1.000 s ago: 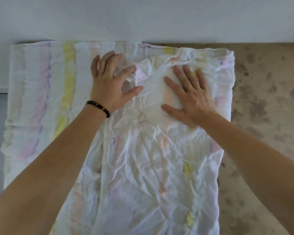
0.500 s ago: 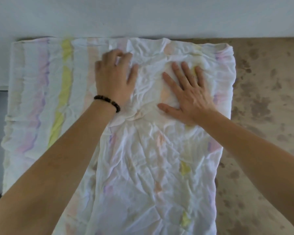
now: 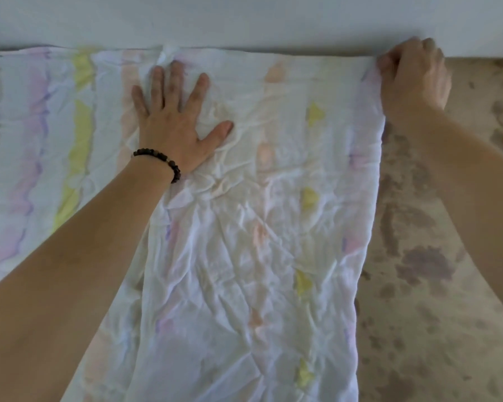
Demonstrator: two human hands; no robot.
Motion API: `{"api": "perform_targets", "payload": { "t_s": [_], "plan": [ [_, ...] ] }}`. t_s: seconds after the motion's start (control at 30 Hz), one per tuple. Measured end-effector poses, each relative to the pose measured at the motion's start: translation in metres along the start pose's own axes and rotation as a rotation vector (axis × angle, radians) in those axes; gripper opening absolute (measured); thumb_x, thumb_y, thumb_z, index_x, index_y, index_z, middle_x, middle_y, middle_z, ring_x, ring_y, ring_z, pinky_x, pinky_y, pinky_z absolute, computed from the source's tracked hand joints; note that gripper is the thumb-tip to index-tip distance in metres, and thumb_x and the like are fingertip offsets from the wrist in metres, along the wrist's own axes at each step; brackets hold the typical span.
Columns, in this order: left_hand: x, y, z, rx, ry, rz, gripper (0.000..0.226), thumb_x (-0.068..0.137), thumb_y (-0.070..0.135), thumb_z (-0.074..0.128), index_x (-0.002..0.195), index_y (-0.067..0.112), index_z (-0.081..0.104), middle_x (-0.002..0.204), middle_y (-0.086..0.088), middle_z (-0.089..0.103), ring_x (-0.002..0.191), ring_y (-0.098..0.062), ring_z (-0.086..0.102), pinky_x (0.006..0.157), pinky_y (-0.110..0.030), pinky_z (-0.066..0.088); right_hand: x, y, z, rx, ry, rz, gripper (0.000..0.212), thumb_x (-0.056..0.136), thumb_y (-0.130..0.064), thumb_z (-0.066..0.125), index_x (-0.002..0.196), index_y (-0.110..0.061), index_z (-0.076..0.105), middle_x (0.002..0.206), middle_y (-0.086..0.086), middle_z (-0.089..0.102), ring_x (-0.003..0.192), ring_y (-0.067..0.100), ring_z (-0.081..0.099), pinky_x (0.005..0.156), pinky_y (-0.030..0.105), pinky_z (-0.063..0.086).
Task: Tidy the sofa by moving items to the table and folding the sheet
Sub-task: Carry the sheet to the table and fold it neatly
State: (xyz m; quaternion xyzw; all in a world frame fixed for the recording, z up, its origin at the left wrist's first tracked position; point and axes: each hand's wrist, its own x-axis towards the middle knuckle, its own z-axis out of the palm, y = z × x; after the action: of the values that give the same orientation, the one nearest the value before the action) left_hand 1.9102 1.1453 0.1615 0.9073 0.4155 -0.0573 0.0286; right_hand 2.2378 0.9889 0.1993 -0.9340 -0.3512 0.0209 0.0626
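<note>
Setting: you are in a home, most likely a living room; which room exactly cannot be told.
Evidence 1: a thin, creased sheet point(image 3: 244, 227), white with pastel yellow, pink and purple stripes, lies spread out in front of you. It is ordinary household linen.
Evidence 2: the sheet rests on a sofa seat point(image 3: 447, 285), beige with brown mottled blotches, like printed upholstery.
Evidence 3: a pale panel point(image 3: 244, 18) runs along the seat's far edge; wall or sofa back, undetermined.
Evidence 4: your left hand point(image 3: 172, 120) is bare, with a dark beaded bracelet point(image 3: 160, 158) at the wrist.
</note>
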Motion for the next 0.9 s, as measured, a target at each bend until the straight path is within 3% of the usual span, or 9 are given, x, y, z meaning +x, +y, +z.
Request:
{"api": "perform_targets", "payload": {
  "t_s": [0.13, 0.23, 0.33, 0.43, 0.53, 0.6, 0.73, 0.9],
  "plan": [
    [0.004, -0.001, 0.000, 0.026, -0.010, 0.010, 0.086, 0.084, 0.085, 0.004, 0.155, 0.036, 0.001, 0.165, -0.007, -0.003, 0.151, -0.032, -0.005, 0.116, -0.064, 0.000, 0.011, 0.000, 0.009, -0.050, 0.063, 0.046, 0.044, 0.102, -0.040, 0.039, 0.125, -0.005, 0.053, 0.131, 0.019, 0.054, 0.122, 0.037, 0.047, 0.098, 0.048, 0.037],
    [-0.001, 0.004, -0.010, 0.045, -0.014, -0.003, 0.083, 0.089, 0.079, 0.005, 0.156, 0.031, 0.003, 0.165, -0.013, -0.003, 0.151, -0.034, -0.004, 0.115, -0.067, 0.002, -0.006, -0.002, 0.008, 0.089, 0.112, 0.064, 0.051, 0.101, -0.046, 0.033, 0.129, -0.008, 0.051, 0.135, 0.015, 0.050, 0.120, 0.035, 0.048, 0.098, 0.044, 0.039],
    [-0.023, 0.021, -0.024, 0.053, 0.172, -0.001, 0.069, 0.099, 0.063, 0.017, 0.155, 0.023, 0.018, 0.162, -0.022, 0.009, 0.150, -0.040, 0.006, 0.112, -0.071, 0.007, -0.055, -0.005, 0.002, 0.125, 0.154, -0.069, 0.053, 0.103, -0.046, 0.028, 0.143, -0.015, 0.045, 0.149, 0.015, 0.041, 0.129, 0.035, 0.044, 0.103, 0.042, 0.036],
    [-0.073, 0.056, -0.019, -0.110, 0.258, -0.029, 0.064, 0.101, 0.061, 0.022, 0.154, 0.027, 0.024, 0.162, -0.020, 0.015, 0.149, -0.040, 0.010, 0.113, -0.069, 0.005, -0.131, -0.007, 0.009, 0.103, 0.016, -0.302, 0.056, 0.106, -0.048, 0.029, 0.155, -0.020, 0.031, 0.162, 0.018, 0.023, 0.148, 0.038, 0.024, 0.120, 0.051, 0.021],
    [-0.122, 0.075, -0.001, -0.072, 0.057, -0.055, 0.073, 0.096, 0.070, 0.017, 0.157, 0.030, 0.011, 0.164, -0.019, 0.002, 0.150, -0.041, -0.002, 0.113, -0.070, 0.000, -0.176, 0.007, 0.023, 0.016, -0.197, -0.360, 0.073, 0.099, -0.067, 0.027, 0.160, -0.029, 0.013, 0.167, 0.014, 0.001, 0.154, 0.032, 0.001, 0.124, 0.050, 0.005],
    [-0.135, 0.069, 0.010, -0.048, -0.013, -0.051, 0.078, 0.093, 0.074, 0.017, 0.157, 0.031, 0.006, 0.164, -0.018, -0.003, 0.149, -0.042, -0.006, 0.113, -0.070, 0.002, -0.179, 0.017, 0.030, -0.021, -0.193, -0.354, 0.077, 0.095, -0.073, 0.025, 0.160, -0.034, 0.011, 0.168, 0.013, 0.000, 0.155, 0.030, 0.000, 0.124, 0.050, 0.006],
    [-0.131, 0.064, 0.018, -0.102, 0.028, -0.055, 0.079, 0.093, 0.074, 0.022, 0.157, 0.028, 0.009, 0.163, -0.021, 0.002, 0.149, -0.042, -0.002, 0.114, -0.069, 0.003, -0.173, 0.021, 0.039, -0.029, -0.152, -0.345, 0.076, 0.095, -0.076, 0.024, 0.159, -0.038, 0.008, 0.168, 0.012, 0.001, 0.155, 0.029, 0.000, 0.124, 0.048, 0.005],
    [-0.166, 0.092, 0.010, -0.201, 0.261, 0.022, 0.067, 0.099, 0.051, 0.043, 0.152, 0.010, 0.034, 0.158, -0.027, 0.019, 0.148, -0.042, 0.013, 0.114, -0.067, 0.011, -0.173, 0.017, 0.035, -0.044, -0.176, -0.322, 0.080, 0.094, -0.077, 0.022, 0.160, -0.034, 0.006, 0.168, 0.013, -0.003, 0.155, 0.028, -0.003, 0.124, 0.049, 0.003]
  ]
}}
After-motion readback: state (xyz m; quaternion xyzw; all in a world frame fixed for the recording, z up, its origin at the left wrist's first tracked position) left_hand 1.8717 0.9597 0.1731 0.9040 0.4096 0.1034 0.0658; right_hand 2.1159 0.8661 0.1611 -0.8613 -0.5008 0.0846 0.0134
